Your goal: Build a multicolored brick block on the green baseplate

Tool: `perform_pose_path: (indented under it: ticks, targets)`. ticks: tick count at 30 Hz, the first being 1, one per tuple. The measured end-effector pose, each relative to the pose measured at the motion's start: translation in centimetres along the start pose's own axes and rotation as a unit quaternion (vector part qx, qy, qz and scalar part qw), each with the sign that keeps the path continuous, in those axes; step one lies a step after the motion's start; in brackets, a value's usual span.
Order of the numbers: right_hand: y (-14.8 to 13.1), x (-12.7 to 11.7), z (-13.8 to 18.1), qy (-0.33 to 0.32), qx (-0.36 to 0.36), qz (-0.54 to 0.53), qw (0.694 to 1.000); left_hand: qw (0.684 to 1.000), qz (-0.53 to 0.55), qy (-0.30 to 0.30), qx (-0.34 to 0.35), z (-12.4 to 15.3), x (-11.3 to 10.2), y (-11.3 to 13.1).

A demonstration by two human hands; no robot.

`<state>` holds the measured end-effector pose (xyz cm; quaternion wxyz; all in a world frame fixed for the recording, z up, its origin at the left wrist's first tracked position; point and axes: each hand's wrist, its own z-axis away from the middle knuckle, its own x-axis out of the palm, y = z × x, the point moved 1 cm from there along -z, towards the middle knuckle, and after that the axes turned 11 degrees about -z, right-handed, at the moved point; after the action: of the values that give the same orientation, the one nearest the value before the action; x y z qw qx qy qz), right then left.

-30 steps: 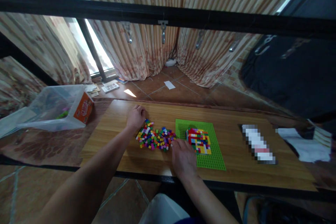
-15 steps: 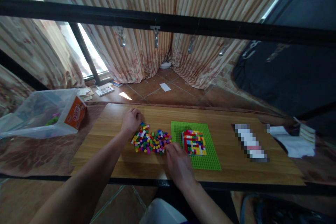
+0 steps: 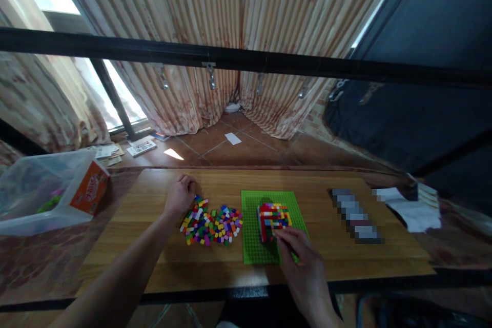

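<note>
My left hand [image 3: 181,193] rests on the table with its fingers curled, at the far left edge of a loose pile of small coloured building bricks [image 3: 209,223]. Anything inside those fingers is hidden. My right hand [image 3: 303,256] is pinched, its fingertips at the near side of a multicoloured brick build [image 3: 274,212]. A small building brick appears to be between the fingertips, its colour too small to tell. The build stands on a green studded baseplate [image 3: 249,246], and my right hand covers the plate's near right part.
The wooden table [image 3: 215,277] carries a blurred-out flat object [image 3: 355,215] on the right. A clear plastic bin [image 3: 34,179] with an orange label stands at the left. White papers [image 3: 407,207] lie beyond the right end. A black bar [image 3: 238,61] with metal clips crosses ahead.
My right hand has moved right, from the pile's edge to the build on the baseplate. My left hand stays by the pile. The whole view has shifted and tilted slightly.
</note>
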<state>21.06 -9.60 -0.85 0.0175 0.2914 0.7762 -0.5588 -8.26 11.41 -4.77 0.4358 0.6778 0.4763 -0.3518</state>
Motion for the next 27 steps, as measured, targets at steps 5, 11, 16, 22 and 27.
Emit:
perform_pose_path:
  ticks: [5, 11, 16, 22, 27]
  targets:
    - [1.8, -2.0, -0.7, 0.014, 0.047, 0.017, 0.999, 1.000, -0.011, -0.005, -0.004, 0.0, -0.1, -0.1]
    - [2.6, -2.5, -2.0, 0.028, 0.046, 0.023, 0.998, 1.000, -0.009, 0.002, 0.006, -0.1, 0.1, -0.2]
    - [2.8, -1.8, -2.7, 0.029, -0.001, 0.045, 0.999, 1.000, -0.008, -0.007, -0.001, -0.1, 0.0, -0.1]
    - [3.1, -1.1, -3.1, 0.017, -0.032, 0.066, 0.997, 1.000, -0.005, -0.002, -0.004, -0.1, -0.1, 0.2]
    - [3.3, -0.6, -3.6, 0.054, 0.061, -0.008, 0.997, 1.000, -0.006, -0.006, -0.008, 0.0, -0.2, 0.4]
